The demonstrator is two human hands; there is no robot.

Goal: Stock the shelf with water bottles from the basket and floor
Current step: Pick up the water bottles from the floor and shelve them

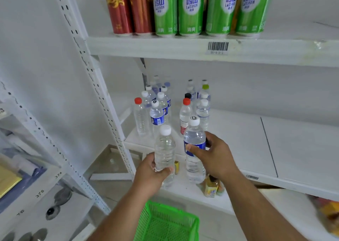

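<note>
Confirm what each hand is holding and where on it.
Left hand grips a plain clear bottle round its lower body. Right hand grips a blue-labelled bottle round its middle, at the label.

Bright, flat, even light — soft shadows; wide-angle bending at edges, slightly soft.
</note>
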